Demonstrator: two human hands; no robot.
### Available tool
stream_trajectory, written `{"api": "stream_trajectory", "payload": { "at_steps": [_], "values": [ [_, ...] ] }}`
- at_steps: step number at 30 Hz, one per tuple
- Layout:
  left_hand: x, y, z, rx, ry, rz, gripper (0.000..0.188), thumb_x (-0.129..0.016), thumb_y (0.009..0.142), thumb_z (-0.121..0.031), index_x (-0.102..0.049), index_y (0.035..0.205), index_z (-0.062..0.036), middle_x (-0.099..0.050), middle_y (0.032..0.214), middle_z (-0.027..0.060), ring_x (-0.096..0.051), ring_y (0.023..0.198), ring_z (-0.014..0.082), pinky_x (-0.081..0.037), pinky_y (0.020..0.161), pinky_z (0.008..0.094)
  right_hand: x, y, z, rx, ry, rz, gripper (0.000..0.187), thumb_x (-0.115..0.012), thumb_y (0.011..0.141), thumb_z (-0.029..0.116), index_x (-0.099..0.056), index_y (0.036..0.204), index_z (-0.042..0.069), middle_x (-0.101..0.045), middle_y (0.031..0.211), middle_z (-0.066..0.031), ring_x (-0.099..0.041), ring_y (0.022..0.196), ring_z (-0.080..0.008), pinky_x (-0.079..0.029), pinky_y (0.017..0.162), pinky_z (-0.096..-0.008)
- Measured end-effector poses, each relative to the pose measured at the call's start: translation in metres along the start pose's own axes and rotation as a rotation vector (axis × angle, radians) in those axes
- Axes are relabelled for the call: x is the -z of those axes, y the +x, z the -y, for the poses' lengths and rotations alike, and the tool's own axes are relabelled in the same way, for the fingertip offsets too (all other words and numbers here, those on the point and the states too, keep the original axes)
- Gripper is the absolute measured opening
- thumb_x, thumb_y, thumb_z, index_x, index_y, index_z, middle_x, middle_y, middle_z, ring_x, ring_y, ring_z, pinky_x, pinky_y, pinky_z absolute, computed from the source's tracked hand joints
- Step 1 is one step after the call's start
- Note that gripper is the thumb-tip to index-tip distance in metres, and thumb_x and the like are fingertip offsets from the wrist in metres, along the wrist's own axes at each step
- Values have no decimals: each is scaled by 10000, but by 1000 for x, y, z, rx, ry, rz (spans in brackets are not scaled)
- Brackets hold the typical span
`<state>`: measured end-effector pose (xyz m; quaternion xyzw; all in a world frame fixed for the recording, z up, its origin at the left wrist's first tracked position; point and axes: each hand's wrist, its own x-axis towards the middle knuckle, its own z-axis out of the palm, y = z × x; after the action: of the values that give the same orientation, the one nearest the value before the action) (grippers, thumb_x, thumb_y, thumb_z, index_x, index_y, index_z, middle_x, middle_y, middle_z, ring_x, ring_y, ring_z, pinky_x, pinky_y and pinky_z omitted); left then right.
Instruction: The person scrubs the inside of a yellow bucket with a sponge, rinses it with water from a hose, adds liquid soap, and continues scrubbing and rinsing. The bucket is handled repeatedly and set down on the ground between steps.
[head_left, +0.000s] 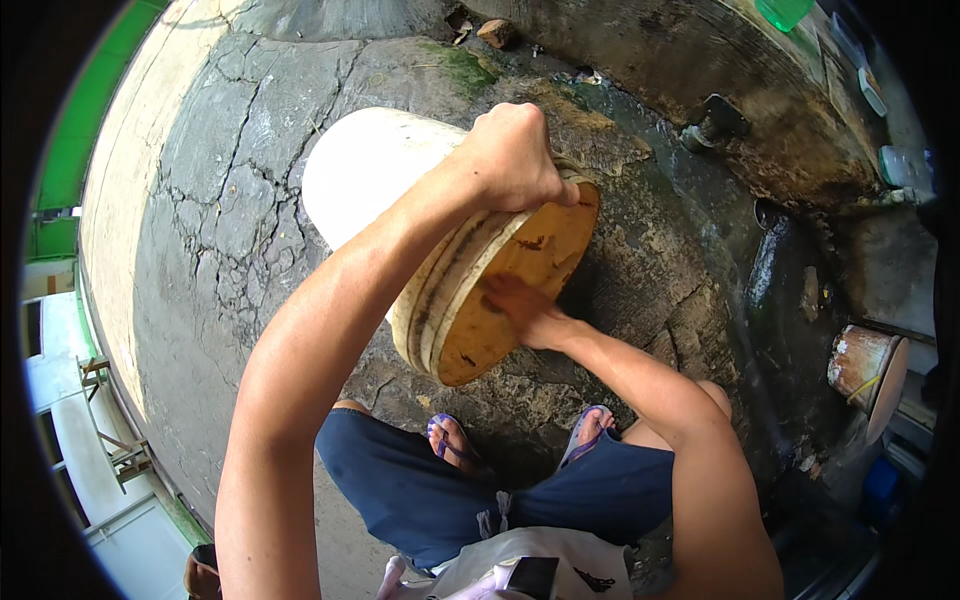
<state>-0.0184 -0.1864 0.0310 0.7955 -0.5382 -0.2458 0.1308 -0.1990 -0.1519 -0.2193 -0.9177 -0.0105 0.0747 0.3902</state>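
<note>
Head view: left hand (515, 155) clamps the tilted bucket's (440, 240) rim, right hand (520, 310) seemingly flat inside.

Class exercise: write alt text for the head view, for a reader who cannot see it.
A squatting person tilts a white bucket on its side over cracked concrete, left hand gripping its rim, right hand pressed against its stained yellow-brown underside. Blue sandals show below; a rusty drum stands right.

Bright daylight throughout; we see glare on the white bucket (365, 170) and pale concrete (150, 150) at left, deep shade along the wet wall (700, 60) at right. Strong fisheye bending and black vignette at the rim; centre sharp, edges soft.
</note>
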Motion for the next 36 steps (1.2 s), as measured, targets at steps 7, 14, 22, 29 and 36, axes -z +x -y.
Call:
{"api": "stream_trajectory", "payload": {
  "at_steps": [7,14,22,29,36],
  "values": [
    [-6,31,9,30,30,54,445,-878,711,-319,-713,708,95,-684,661,232,-703,645,322,-574,683,439,-10,-21,109,241,1574,-9,766,-601,854,62,-341,1571,-17,-445,1555,-253,-429,1458,-367,-344,1208,-387],
    [22,60,8,-60,9,-161,766,-802,801,-646,-746,1098,57,-742,1018,259,-735,966,343,-576,874,429,42,-18,129,-114,576,-674,475,-715,968,428,-635,1062,-31,-650,963,-239,-680,897,-385,-531,789,-479],
    [33,-118,80,-107,-340,-912,473,-619,1030,-305,-614,1396,-5,-584,1472,211,-410,1485,372,-345,1196,531,90,0,37,-282,1318,-1244,480,-619,1043,474,-690,901,21,-646,825,-9,-552,754,-102,-452,669,-302],
    [-15,-212,127,-169,-373,-1065,408,-550,1050,-193,-576,1397,20,-540,1504,250,-292,1548,386,-227,1244,551,78,4,18,-38,1803,-1130,720,-546,1041,540,-419,1549,45,-468,1567,-137,-466,1416,-303,-383,1173,-486],
    [-20,-223,146,-164,-414,-1122,398,-541,1020,-105,-555,1382,59,-561,1468,279,-355,1520,390,-239,1243,539,106,50,37,53,1874,-1100,733,-574,1016,569,-429,1549,87,-489,1546,-123,-483,1393,-320,-409,1147,-520]
  ]
}}
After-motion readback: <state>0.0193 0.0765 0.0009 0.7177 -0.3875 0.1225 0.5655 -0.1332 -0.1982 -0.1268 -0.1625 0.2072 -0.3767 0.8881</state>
